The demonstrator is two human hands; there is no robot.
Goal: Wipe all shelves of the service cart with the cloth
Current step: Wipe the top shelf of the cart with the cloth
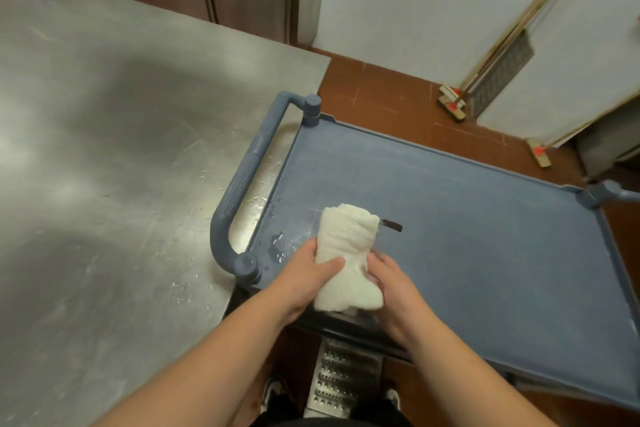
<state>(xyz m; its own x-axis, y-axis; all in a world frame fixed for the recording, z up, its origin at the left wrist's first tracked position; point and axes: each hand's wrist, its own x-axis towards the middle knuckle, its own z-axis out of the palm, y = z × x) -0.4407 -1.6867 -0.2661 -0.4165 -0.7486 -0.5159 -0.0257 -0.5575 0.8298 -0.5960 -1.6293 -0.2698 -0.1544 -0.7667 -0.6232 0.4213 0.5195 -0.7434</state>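
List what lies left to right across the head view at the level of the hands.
Scratched steel table → grey-blue cart handle → left hand → rolled white cloth → right hand → bare blue top shelf of the cart.

**Head view: cart top shelf, cloth, two hands**

White cloth (348, 263): rolled into a thick bundle, held over the near edge of the blue cart shelf (485, 236). Left hand (308, 279): grips the bundle's left side, thumb across the front. Right hand (391, 282): grips its right side, fingers curled behind. Small dark strip (393, 226): lies on the shelf just beyond the cloth. Water drops (278, 246): near the shelf's left corner. Cart handle (242, 184): blue, looped, overlapping the steel table (104, 149). Brooms (453, 104): lean against the white wall. Floor drain grate (341, 378): below the cart, between the person's shoes.
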